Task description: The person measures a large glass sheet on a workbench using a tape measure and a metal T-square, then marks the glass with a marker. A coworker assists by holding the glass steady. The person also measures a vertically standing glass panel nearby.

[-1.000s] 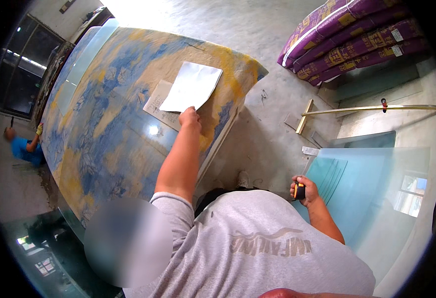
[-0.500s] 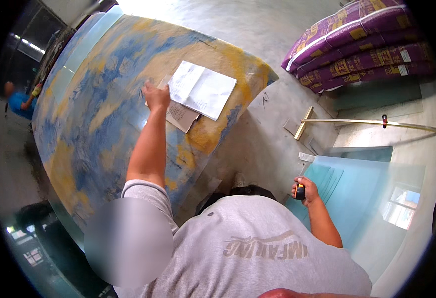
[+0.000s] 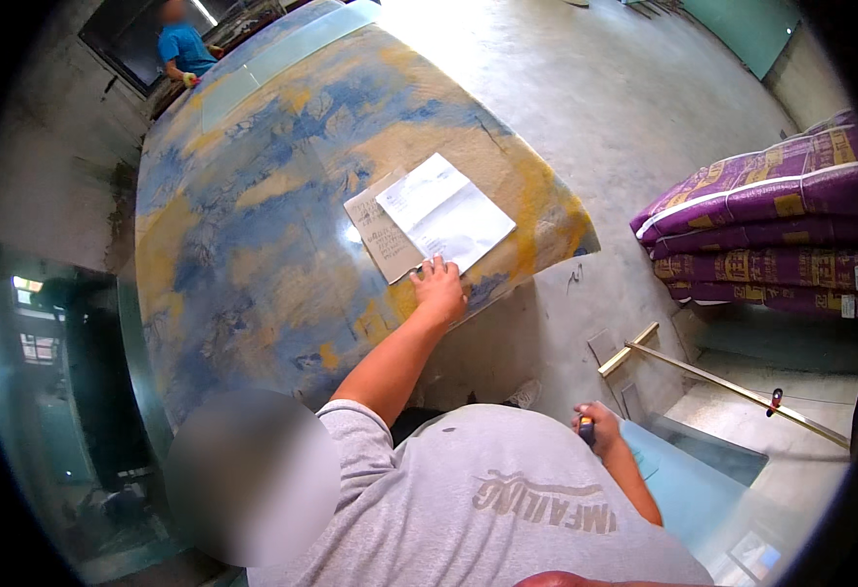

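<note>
On a table [image 3: 253, 264] covered in mottled blue, yellow and tan lies a creased white sheet of paper [image 3: 448, 210] with faint writing. It overlaps a brown piece of cardboard [image 3: 375, 232] that carries handwriting. My left hand [image 3: 439, 292] reaches over the table's near edge, its fingers spread and resting at the lower edge of the paper. Down at my right side, my right hand [image 3: 600, 430] is closed around a small black and orange tape measure [image 3: 585, 428]. Its lower fingers are partly hidden.
A clear glass strip [image 3: 282, 64] crosses the table's far end, where a person in a blue shirt [image 3: 184, 47] stands. Purple wrapped bundles [image 3: 761, 225] are stacked at right. Beneath them, a T-shaped measuring bar [image 3: 712, 377] lies near glass sheets [image 3: 683, 479].
My left hand has shifted from the left side of the papers to the white sheet's lower edge. The whole view has turned. The tape measure stays in my right hand.
</note>
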Available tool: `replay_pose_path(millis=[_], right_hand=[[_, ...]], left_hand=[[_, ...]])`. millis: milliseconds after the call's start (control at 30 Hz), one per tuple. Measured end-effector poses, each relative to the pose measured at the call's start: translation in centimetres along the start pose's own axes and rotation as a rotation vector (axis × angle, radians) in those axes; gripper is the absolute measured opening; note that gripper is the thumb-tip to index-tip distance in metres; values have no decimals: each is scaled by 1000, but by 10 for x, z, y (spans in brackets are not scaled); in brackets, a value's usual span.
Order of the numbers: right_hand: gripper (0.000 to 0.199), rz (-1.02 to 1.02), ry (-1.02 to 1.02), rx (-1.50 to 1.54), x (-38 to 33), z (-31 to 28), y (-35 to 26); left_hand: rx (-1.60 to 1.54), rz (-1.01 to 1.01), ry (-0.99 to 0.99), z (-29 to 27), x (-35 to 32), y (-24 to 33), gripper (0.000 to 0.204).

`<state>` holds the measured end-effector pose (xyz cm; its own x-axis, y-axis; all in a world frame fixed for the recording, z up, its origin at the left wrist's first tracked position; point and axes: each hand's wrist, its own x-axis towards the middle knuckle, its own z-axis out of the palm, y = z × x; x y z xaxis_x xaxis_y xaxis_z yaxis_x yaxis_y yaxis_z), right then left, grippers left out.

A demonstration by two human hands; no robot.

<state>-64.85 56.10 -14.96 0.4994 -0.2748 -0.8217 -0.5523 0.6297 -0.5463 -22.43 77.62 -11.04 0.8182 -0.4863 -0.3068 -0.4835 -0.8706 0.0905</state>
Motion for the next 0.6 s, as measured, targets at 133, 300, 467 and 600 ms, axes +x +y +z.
replay_pose_path(millis=[133, 300, 467, 600], right_hand=[[31, -60, -31, -49, 7, -48, -74], [27, -78, -45, 67, 21, -78, -114], [28, -10, -62, -1, 40, -59, -121], [30, -98, -139, -272, 64, -47, -118]], left_hand=[[0, -161, -54, -1, 5, 14, 66], [-43, -130, 67, 18, 5, 17, 72], [-39, -110, 97, 20, 1, 16, 80], [-45, -96, 100, 20, 0, 14, 83]])
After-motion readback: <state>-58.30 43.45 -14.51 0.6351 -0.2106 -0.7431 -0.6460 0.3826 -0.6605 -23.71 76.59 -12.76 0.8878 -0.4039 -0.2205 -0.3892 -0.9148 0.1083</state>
